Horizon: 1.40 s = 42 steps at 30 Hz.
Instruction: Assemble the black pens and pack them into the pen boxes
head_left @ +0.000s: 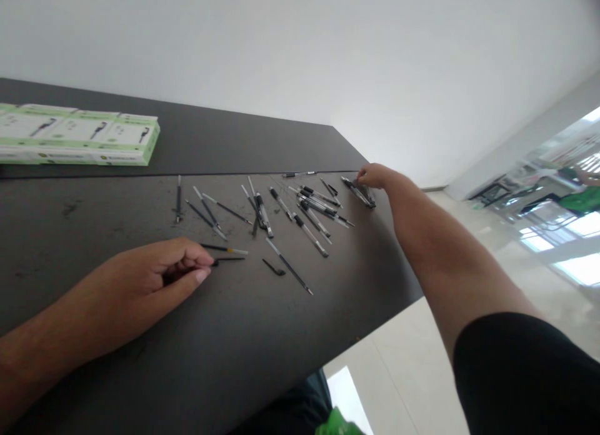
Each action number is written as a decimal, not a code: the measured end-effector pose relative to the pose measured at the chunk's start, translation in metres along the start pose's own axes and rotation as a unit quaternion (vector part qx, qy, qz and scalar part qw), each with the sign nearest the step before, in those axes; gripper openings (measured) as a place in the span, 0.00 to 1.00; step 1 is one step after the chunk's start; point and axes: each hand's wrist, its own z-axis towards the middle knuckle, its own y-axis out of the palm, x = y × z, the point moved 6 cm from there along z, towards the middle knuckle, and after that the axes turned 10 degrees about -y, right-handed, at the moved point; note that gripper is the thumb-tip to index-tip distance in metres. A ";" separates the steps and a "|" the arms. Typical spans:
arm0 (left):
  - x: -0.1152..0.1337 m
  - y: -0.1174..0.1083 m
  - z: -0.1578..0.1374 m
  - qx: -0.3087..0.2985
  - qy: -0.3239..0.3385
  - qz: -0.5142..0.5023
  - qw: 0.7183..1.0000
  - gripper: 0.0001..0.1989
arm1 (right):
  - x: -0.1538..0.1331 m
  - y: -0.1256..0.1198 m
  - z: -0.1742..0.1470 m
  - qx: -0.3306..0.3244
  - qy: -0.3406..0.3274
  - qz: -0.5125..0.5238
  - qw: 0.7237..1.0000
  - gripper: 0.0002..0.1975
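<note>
My left hand rests low over the dark table, its thumb and fingertips curled into a pinch. At those fingertips is the thick end of a thin black pen clip. Just behind it lies a pen refill with an amber section. My right hand stretches to the far right, closed fingers pointing down on a small cluster of clear pens with black grips; its fingertips are partly hidden. Between my hands lie scattered pen barrels, loose refills and another black clip.
Green-and-white boxes stand in a row at the back left. The dark table has a seam across it and meets a white wall behind. Its right edge drops to a pale tiled floor.
</note>
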 end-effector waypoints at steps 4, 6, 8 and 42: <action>0.002 0.000 0.001 0.001 0.000 0.001 1.000 0.26 | 0.004 0.007 -0.006 0.046 0.005 0.032 0.998 0.27; 0.002 0.000 0.001 -0.002 -0.006 0.002 1.000 0.26 | 0.009 0.009 -0.013 0.063 0.015 0.051 0.997 0.33; 0.002 -0.001 0.001 -0.003 -0.006 0.003 1.000 0.27 | 0.016 0.011 -0.023 0.069 0.028 0.073 0.995 0.34; -0.002 -0.001 0.002 -0.007 -0.009 0.013 1.000 0.27 | -0.067 0.032 -0.049 0.121 -0.036 0.038 0.991 0.31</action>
